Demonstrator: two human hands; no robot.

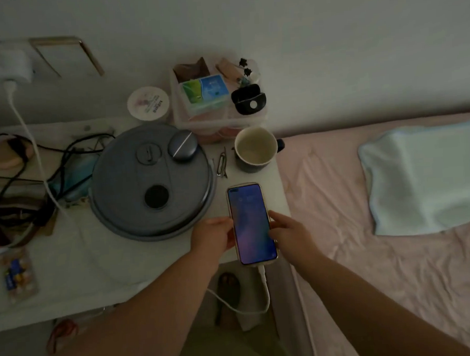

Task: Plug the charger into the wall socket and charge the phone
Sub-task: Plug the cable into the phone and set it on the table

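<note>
The phone lies face up on the white bedside table near its right edge, screen lit purple-blue. A white cable is plugged into the phone's bottom end and loops below the table's front edge. The white charger sits in the wall socket at the upper left, its cable running down across the table. My left hand grips the phone's left edge and my right hand touches its right edge.
A round grey appliance fills the table's middle. Behind it are a white jar, a box of small items and a mug. Black cables tangle at the left. A pink bed with a pillow lies to the right.
</note>
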